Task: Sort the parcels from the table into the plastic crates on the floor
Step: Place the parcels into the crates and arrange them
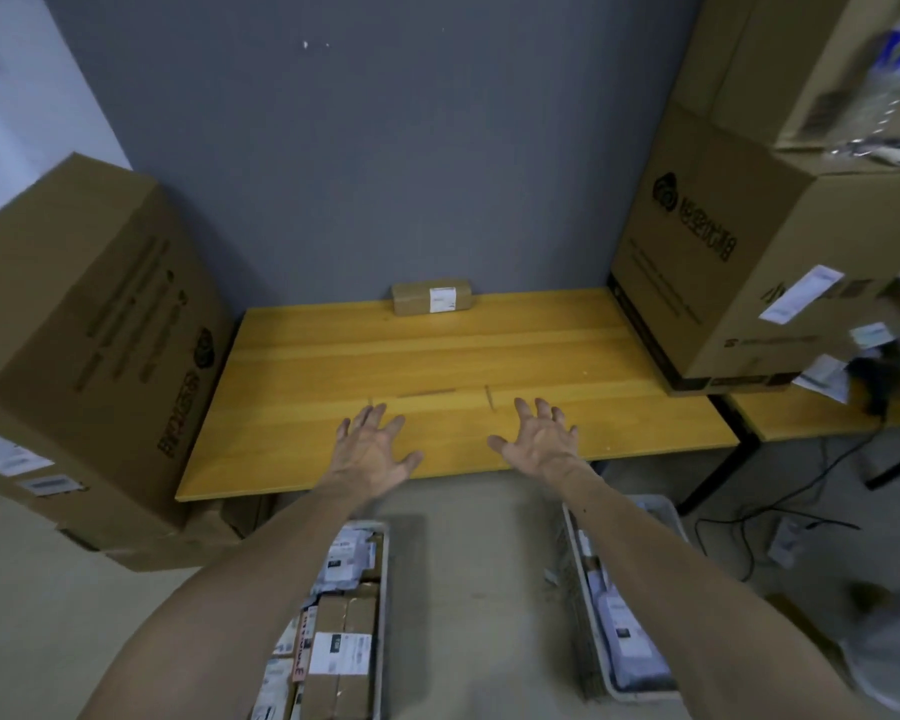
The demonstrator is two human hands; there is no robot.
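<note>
yellow wood shows under both hands: the left hand (375, 444) and right hand (539, 439) reach out side by side over the near part of the worktop (437, 356), fingers spread wide, palms down, holding nothing; whether they touch the wood i cannot tell. the one parcel (431, 298) left on the worktop, a small brown carton with a white label, lies well apart from them at the far edge, right against the grey wall (359, 174). below the arms, the left crate (384, 615) and the right crate (666, 511) stand on the floor, both already holding parcels. the likely trouble is the long reach: leaning that far over the crates, fingertips may only nudge the parcel along the wall instead of closing round it, and a foot could catch a crate. the big cardboard box (723, 252) on the right corner could take an elbow on the way back.
</note>
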